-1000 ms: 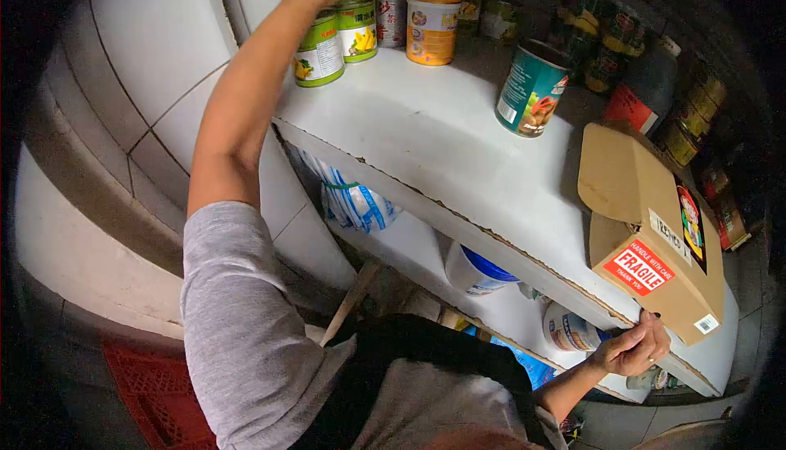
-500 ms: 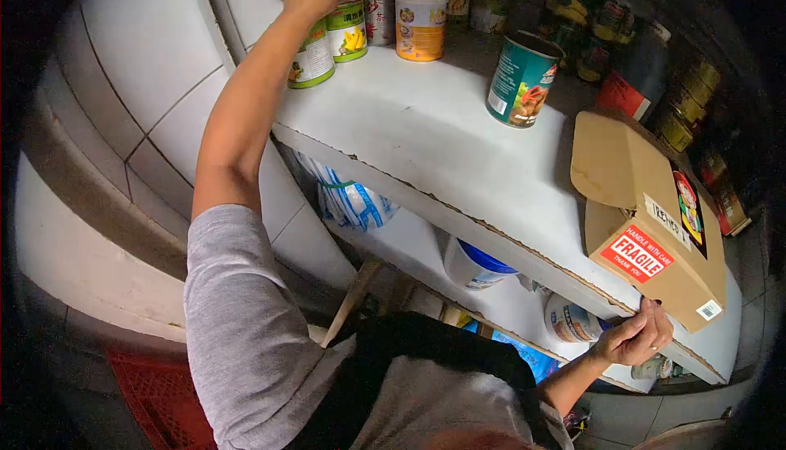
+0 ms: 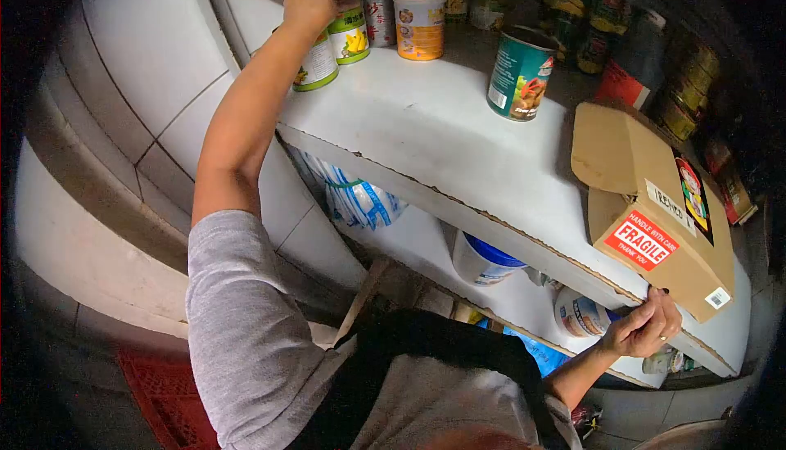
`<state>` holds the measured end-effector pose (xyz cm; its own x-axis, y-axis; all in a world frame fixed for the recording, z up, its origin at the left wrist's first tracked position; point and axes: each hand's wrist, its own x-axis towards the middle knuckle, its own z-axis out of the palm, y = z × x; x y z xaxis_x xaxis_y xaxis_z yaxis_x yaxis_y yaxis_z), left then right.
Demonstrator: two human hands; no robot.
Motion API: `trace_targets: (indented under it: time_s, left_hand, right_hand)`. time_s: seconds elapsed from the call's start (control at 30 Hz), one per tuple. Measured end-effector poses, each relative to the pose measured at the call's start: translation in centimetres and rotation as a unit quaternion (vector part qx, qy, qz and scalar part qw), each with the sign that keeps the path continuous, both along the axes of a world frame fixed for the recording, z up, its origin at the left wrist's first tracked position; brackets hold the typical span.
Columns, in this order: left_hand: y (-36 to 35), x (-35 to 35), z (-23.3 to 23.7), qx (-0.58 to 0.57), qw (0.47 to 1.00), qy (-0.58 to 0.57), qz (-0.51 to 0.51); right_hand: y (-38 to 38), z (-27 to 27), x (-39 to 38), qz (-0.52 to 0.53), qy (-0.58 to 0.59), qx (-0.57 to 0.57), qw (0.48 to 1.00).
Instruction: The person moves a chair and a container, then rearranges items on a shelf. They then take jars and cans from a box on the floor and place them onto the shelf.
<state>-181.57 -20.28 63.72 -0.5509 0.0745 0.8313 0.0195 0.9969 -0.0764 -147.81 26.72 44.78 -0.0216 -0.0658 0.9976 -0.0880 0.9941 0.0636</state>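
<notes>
My left hand [image 3: 311, 4] reaches up to the stacked green-and-white cans [image 3: 350, 36] at the back left of the upper shelf; its fingers are lost in shadow and cut off by the top of the frame. Another green-labelled can [image 3: 318, 67] stands below my wrist. My right hand [image 3: 648, 327] has its fingers curled at the front edge of the upper shelf [image 3: 458, 208], just below a cardboard box [image 3: 684, 237] with a FRAGILE label. A teal can [image 3: 521, 73] stands upright on the shelf between my hands.
Orange-and-white cans [image 3: 420, 28] and a grey can [image 3: 378, 20] stand beside the green ones. More cans fill the dark back right. A lower shelf holds a wrapped bundle [image 3: 364, 203] and tubs [image 3: 483, 260]. A red crate [image 3: 168, 397] sits at lower left.
The view has shifted slightly. My left hand has moved a little left and down relative to the stacked cans. My right hand stays at the shelf edge.
</notes>
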Motion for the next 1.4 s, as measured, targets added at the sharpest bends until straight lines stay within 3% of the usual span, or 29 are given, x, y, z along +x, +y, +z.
trace_targets:
  time_s: [0.17, 0.2, 0.3, 0.33, 0.43, 0.5, 0.53, 0.63, 0.8, 1.2, 1.4]
  left_hand:
    - [3.5, 3.4, 0.2, -0.085, 0.982, 0.169, -0.031]
    - [5.1, 3.7, 0.8, -0.133, 0.955, 0.25, -0.091]
    - [10.9, 4.5, -0.7, -0.187, 0.949, 0.132, -0.215]
    - [13.7, 4.1, -0.7, -0.198, 0.924, 0.155, -0.29]
    - [18.9, -7.3, -3.1, -0.164, 0.941, 0.099, -0.279]
    - [20.7, -12.9, -4.0, -0.201, 0.961, -0.047, -0.183]
    - [21.2, -12.8, -3.0, -0.118, 0.953, -0.168, -0.224]
    - [21.6, -18.5, -4.2, -0.052, 0.967, -0.178, -0.173]
    - [21.6, -21.1, -4.6, -0.029, 0.976, -0.15, -0.153]
    - [21.9, -17.6, -5.2, -0.103, 0.969, -0.069, -0.212]
    - [21.3, -5.7, -2.7, -0.291, 0.924, 0.042, -0.243]
  right_hand:
    - [0.1, 0.1, 0.3, -0.015, -0.007, 0.009, 1.0]
    - [0.0, 0.1, 0.3, -0.013, -0.011, 0.004, 1.0]
    - [-0.2, 0.3, 0.3, -0.019, -0.017, 0.003, 1.0]
    - [-0.2, 0.4, 0.4, -0.019, -0.023, 0.005, 1.0]
    - [0.2, 0.0, 0.5, -0.015, -0.028, 0.001, 1.0]
    - [0.3, 0.2, 0.5, -0.007, -0.035, 0.011, 0.999]
    - [0.1, 0.3, 0.5, -0.011, -0.037, 0.004, 0.999]
    - [0.7, -0.1, 0.5, -0.016, -0.027, 0.017, 0.999]
    - [1.0, -0.4, 0.4, -0.025, -0.018, 0.031, 0.999]
    - [0.5, -0.2, 0.4, -0.011, -0.021, 0.019, 1.0]
    - [0.2, 0.0, 0.3, -0.009, -0.02, 0.013, 1.0]
